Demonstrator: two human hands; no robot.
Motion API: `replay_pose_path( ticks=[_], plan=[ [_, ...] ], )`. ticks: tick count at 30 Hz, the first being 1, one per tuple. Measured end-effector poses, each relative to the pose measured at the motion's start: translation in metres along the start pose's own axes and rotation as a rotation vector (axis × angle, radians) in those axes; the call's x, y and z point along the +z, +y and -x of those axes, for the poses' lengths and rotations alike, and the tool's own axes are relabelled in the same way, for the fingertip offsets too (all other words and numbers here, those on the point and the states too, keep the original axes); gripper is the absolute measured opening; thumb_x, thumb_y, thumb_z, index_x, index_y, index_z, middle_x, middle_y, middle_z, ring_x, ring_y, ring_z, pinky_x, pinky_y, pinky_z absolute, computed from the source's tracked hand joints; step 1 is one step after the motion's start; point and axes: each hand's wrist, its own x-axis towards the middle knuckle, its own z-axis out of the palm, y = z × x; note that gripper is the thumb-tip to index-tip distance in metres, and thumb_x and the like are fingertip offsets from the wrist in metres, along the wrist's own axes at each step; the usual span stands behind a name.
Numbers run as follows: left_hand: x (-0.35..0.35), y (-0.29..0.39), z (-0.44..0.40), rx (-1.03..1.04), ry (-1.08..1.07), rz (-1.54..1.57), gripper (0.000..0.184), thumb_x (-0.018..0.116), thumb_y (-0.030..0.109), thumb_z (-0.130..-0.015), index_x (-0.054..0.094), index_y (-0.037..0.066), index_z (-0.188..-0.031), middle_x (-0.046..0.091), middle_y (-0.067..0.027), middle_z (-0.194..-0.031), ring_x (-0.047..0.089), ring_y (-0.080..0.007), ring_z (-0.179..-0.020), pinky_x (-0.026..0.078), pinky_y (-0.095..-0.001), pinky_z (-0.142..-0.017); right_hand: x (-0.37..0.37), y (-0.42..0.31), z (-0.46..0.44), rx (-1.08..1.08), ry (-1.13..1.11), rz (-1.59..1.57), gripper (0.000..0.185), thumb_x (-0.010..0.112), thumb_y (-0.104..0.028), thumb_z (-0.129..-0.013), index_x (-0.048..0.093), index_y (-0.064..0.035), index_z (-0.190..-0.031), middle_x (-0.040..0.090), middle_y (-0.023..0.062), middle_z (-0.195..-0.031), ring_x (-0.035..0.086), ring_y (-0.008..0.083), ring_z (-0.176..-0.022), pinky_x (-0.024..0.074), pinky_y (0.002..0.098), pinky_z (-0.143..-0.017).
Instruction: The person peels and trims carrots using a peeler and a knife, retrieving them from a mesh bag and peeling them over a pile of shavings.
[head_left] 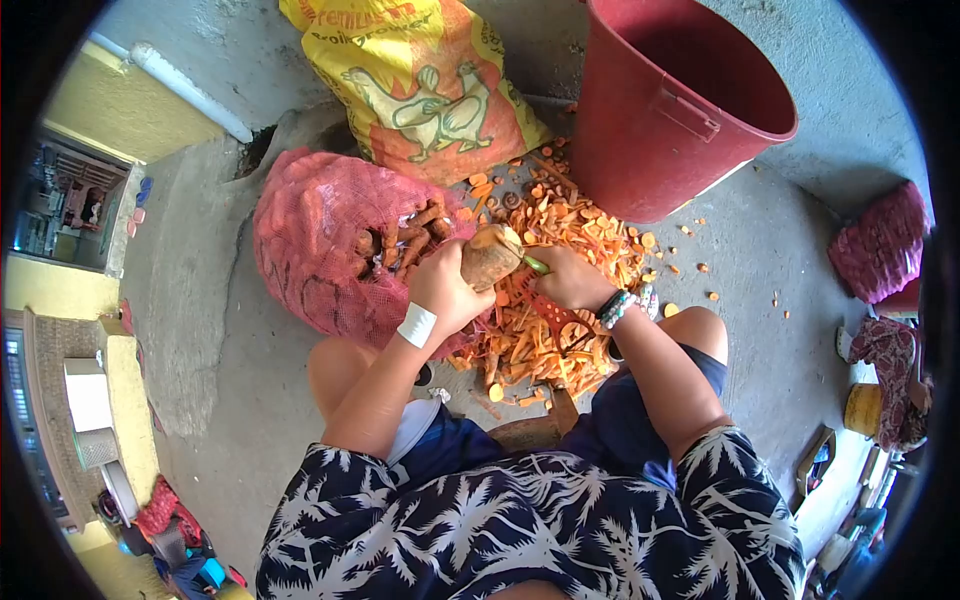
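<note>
A thick brown root vegetable [490, 258], with a pale patch at its upper end, is held by my left hand [447, 290], whose wrist has a white wrap. Beside its right end, my right hand [572, 277] is closed round a green-handled tool [536, 265]; the tool's working end is hard to make out. Below both hands lies a heap of orange peelings and slices [560, 225]. Left of my left hand, a red mesh sack [310, 235] lies open, with brown-orange carrots [408, 240] showing in its mouth.
Behind the heap stand a yellow printed sack [420, 90] and a tall red bin [640, 120]. A purple mesh sack [880, 245] is by the right wall. At the far right sits a person in patterned clothing [890, 370], near a yellow container [863, 409].
</note>
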Motion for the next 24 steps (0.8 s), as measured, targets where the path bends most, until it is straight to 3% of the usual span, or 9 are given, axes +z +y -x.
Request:
replay_pose_path(
  ticks=[3,5,6,9,14,18,21,23,24],
  plan=[
    [0.008,-0.004,-0.001,0.017,0.01,0.05,0.044,0.071,0.021,-0.056,0.057,-0.003,-0.09,0.063,-0.0191,-0.081,0.064,-0.0261,-0.074,0.05,-0.036,-0.067,-0.003,0.005,0.0,-0.022,0.067,0.001,0.029,0.048,-0.008,-0.068,0.059,-0.0011,-0.094,0.06,0.0226,-0.082,0.058,0.0354,-0.078,0.0455,0.0408,-0.07],
    [0.007,-0.016,0.003,-0.052,-0.244,0.549,0.046,0.074,0.022,-0.053,0.057,-0.004,-0.088,0.062,-0.0185,-0.076,0.064,-0.0253,-0.069,0.049,-0.034,-0.065,-0.007,0.0,-0.004,-0.067,-0.015,-0.009,0.03,0.048,-0.008,-0.068,0.058,-0.0001,-0.094,0.059,0.0224,-0.08,0.057,0.0359,-0.076,0.0453,0.0409,-0.07],
    [0.003,-0.012,0.002,-0.027,-0.196,0.297,0.044,0.074,0.021,-0.054,0.058,-0.003,-0.087,0.064,-0.0141,-0.076,0.063,-0.0228,-0.067,0.049,-0.0323,-0.065,-0.004,0.004,-0.007,-0.07,-0.013,-0.01,0.03,0.048,-0.008,-0.068,0.058,-0.0001,-0.094,0.059,0.0224,-0.08,0.057,0.0359,-0.076,0.0453,0.0409,-0.07],
    [0.013,-0.026,0.004,-0.032,-0.153,0.308,0.04,0.073,0.02,-0.057,0.058,-0.003,-0.087,0.064,-0.0096,-0.079,0.062,-0.0203,-0.066,0.048,-0.0325,-0.063,0.014,0.027,-0.016,0.018,-0.015,-0.027,0.03,0.048,-0.009,-0.067,0.058,0.001,-0.094,0.059,0.0235,-0.08,0.058,0.036,-0.077,0.045,0.0414,-0.072],
    [0.026,-0.058,0.012,-0.548,-0.556,1.11,0.042,0.075,0.015,-0.059,0.059,0.001,-0.095,0.061,-0.0049,-0.084,0.058,-0.0144,-0.074,0.047,-0.0272,-0.07,0.037,0.044,-0.03,0.05,0.0,-0.007,0.027,0.048,-0.012,-0.068,0.059,0.0022,-0.088,0.059,0.0254,-0.082,0.059,0.0357,-0.082,0.0453,0.0415,-0.076],
    [0.012,-0.02,0.018,-0.189,-0.61,1.039,0.044,0.075,0.013,-0.059,0.058,0.002,-0.098,0.059,-0.0004,-0.091,0.055,-0.011,-0.081,0.045,-0.0277,-0.074,0.052,0.081,-0.03,0.222,-0.163,0.264,0.027,0.05,-0.018,-0.072,0.061,0.0015,-0.087,0.061,0.023,-0.086,0.06,0.0343,-0.082,0.0468,0.0408,-0.074],
    [0.013,-0.037,0.012,-0.429,-0.443,1.155,0.043,0.075,0.019,-0.063,0.057,0.002,-0.098,0.06,-0.0039,-0.087,0.057,-0.0139,-0.084,0.046,-0.0294,-0.077,0.078,0.085,-0.033,0.419,-0.321,0.383,0.027,0.049,-0.021,-0.076,0.063,-0.0002,-0.087,0.062,0.0197,-0.093,0.06,0.0319,-0.088,0.0471,0.0417,-0.076],
    [0.011,-0.043,0.012,-0.274,-0.105,1.287,0.046,0.074,0.023,-0.066,0.053,0.002,-0.102,0.06,-0.006,-0.089,0.058,-0.0139,-0.081,0.047,-0.0289,-0.074,0.077,0.076,-0.032,0.371,-0.445,0.375,0.028,0.051,-0.021,-0.071,0.063,0.0031,-0.08,0.061,0.0231,-0.086,0.06,0.0337,-0.082,0.0475,0.0419,-0.073],
    [0.007,-0.045,0.012,-0.264,-0.059,1.21,0.049,0.075,0.021,-0.065,0.052,0.002,-0.104,0.059,-0.006,-0.091,0.058,-0.0142,-0.082,0.047,-0.029,-0.075,0.074,0.071,-0.029,0.367,-0.39,0.377,0.032,0.05,-0.021,-0.072,0.06,0.0029,-0.091,0.061,0.023,-0.089,0.059,0.0348,-0.084,0.0468,0.0431,-0.074]
  ],
)
